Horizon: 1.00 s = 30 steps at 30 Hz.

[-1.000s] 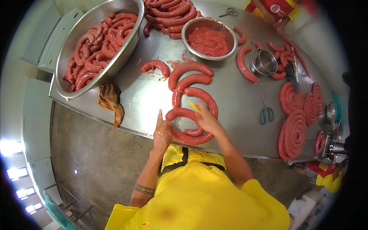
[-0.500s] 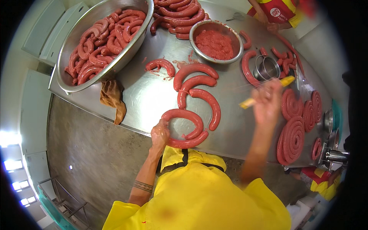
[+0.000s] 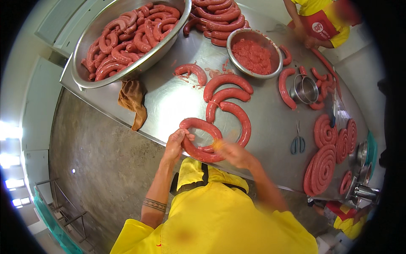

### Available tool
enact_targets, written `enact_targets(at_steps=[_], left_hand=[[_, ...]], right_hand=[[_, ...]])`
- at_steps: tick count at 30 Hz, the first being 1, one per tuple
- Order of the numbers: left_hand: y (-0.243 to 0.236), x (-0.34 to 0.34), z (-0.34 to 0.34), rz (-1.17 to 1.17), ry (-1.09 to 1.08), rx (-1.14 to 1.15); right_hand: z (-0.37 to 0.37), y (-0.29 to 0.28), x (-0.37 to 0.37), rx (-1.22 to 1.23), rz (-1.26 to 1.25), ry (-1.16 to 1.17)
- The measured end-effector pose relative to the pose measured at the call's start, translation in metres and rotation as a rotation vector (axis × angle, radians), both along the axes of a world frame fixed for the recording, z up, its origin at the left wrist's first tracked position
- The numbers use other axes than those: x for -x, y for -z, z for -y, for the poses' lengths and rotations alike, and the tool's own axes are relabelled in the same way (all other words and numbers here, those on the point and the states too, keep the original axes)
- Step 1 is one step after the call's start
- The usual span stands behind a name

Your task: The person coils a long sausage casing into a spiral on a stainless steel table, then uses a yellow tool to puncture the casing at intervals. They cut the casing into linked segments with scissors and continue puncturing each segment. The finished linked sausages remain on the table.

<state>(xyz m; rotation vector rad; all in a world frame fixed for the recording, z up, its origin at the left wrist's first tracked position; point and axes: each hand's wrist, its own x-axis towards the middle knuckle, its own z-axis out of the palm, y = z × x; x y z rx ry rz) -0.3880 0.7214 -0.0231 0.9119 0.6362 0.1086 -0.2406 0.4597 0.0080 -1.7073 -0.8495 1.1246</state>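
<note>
My left hand [image 3: 174, 143] pinches the left bend of a curved raw sausage [image 3: 198, 155] at the table's near edge. Over the right part of that sausage is my right hand [image 3: 237, 155], smeared by motion, its fingers closed round a slim yellow tool [image 3: 218, 145]. Only a bit of the tool shows, and its exact kind is unclear. Just beyond lie several linked sausages [image 3: 228, 81], one of them tied at a pinch. A shorter sausage [image 3: 192, 71] with meat scraps sits farther off.
A big steel basin [image 3: 80, 80] heaped with sausages stands far left, a brown cloth [image 3: 132, 99] beside it. Beyond are a bowl [image 3: 270, 75] of minced meat and piled sausages [image 3: 224, 21]. Scissors [image 3: 298, 142], steel rings [image 3: 305, 89] and coiled sausages [image 3: 323, 169] lie right. A co-worker [image 3: 321, 25] stands opposite.
My right hand has swung left and nearer with the yellow tool, from above the table's right side down to the sausage. The scissors now show. My left hand keeps its grip; the view has shifted slightly.
</note>
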Motion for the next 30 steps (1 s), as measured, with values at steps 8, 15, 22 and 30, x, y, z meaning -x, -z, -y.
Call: enact_targets(at_steps=[8, 15, 22, 30], left_hand=[[0.008, -0.001, 0.006, 0.018, 0.005, -0.044], [0.001, -0.013, 0.020, 0.071, 0.113, -0.058], [0.008, 0.008, 0.019, 0.082, 0.070, 0.025], [0.032, -0.003, 0.011, 0.160, -0.123, 0.379]], right_hand=[[-0.022, -0.012, -0.023, 0.299, 0.308, -0.266], [-0.213, -0.009, -0.048, -0.393, -0.762, 0.237], [-0.159, -0.067, -0.210, -0.566, -0.559, 0.492], [0.026, -0.073, -0.069, 0.257, -0.566, 0.338]])
